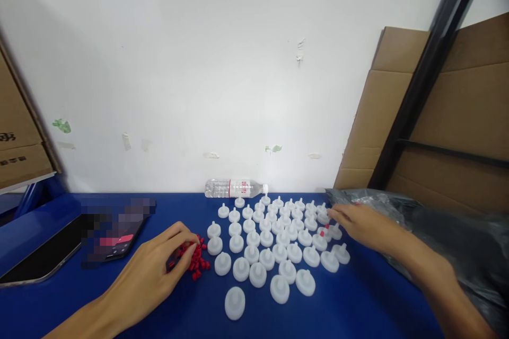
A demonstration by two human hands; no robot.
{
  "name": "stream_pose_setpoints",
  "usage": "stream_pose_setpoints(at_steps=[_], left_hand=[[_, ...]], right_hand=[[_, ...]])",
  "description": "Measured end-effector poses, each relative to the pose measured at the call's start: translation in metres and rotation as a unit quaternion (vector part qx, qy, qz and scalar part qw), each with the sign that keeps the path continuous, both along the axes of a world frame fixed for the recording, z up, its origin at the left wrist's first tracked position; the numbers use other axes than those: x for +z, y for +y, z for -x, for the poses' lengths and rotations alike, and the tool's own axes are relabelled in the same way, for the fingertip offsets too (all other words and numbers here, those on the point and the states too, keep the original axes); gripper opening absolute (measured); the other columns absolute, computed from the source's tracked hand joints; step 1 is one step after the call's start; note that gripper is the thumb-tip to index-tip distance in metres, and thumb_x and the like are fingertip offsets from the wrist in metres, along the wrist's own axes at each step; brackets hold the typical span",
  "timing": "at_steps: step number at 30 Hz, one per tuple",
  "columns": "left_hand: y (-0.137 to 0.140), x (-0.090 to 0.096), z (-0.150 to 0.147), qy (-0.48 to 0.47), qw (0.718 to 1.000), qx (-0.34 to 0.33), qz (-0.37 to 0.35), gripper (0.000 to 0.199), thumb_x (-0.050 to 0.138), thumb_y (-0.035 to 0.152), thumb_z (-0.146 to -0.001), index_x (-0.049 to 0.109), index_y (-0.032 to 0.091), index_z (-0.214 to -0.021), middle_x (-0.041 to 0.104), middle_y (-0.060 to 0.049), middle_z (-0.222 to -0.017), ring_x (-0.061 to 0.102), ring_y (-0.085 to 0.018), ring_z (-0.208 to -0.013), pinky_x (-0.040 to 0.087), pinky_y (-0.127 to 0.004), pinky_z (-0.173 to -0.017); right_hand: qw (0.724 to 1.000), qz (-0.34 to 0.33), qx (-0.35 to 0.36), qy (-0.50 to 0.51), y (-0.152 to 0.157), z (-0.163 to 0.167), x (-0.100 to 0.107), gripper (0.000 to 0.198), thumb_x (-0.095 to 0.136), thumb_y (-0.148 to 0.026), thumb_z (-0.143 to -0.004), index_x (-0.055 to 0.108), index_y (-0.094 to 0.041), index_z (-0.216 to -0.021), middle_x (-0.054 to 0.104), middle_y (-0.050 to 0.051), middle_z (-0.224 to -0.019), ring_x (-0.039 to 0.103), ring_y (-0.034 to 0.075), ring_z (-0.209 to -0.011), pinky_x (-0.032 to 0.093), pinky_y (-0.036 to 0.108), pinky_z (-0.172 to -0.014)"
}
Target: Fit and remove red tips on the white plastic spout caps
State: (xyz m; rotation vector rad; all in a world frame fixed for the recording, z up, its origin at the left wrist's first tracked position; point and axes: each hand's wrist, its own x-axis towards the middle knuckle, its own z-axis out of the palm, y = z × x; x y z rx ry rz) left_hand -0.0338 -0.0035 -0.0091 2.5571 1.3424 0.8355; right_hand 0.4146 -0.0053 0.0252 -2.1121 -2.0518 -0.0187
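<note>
My left hand [159,265] reaches into a pile of small red caps [196,262], its thumb and index finger closed together among them. Whatever sits between those fingertips is mostly hidden. To the right of the pile stand many white nozzle caps [257,274], round at the base with a thin spout pointing up. Small red caps [322,233] sit on two of the spouts near the right side. My right hand [353,222] is at the far right of the group, fingers pinched at a white nozzle cap [323,217]; what they grip is too small to make out.
A clear plastic bottle [234,188] lies at the back against the white wall. On the left of the blue table [191,318] are a phone [123,233] and a dark flat device [40,251]. Black plastic sheeting [457,243] and cardboard [366,116] are at the right.
</note>
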Motion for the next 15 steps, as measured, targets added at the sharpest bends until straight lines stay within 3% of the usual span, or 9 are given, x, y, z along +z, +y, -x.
stream_pose_setpoints(at_steps=[7,15], left_hand=[[0.009,-0.008,0.008,0.039,0.998,0.036,-0.03,0.029,0.045,0.039,-0.104,0.07,0.029,-0.113,0.07,-0.003,-0.109,0.065,-0.022,-0.101,0.054,-0.031,-0.086],[0.012,-0.011,0.01,0.059,0.997,0.049,-0.011,0.029,0.045,0.035,-0.101,0.068,0.028,-0.118,0.07,-0.004,-0.115,0.066,-0.025,-0.105,0.056,-0.037,-0.089]], right_hand=[[0.993,0.054,0.094,0.056,-0.005,0.014,0.005,0.046,0.04,-0.054,-0.1,0.077,-0.027,-0.098,0.078,0.005,-0.095,0.071,0.027,-0.091,0.051,0.033,-0.084],[0.986,0.114,0.109,0.051,-0.015,0.025,0.012,0.06,0.029,-0.057,-0.101,0.079,-0.024,-0.102,0.078,0.009,-0.106,0.07,0.031,-0.1,0.051,0.04,-0.089]])
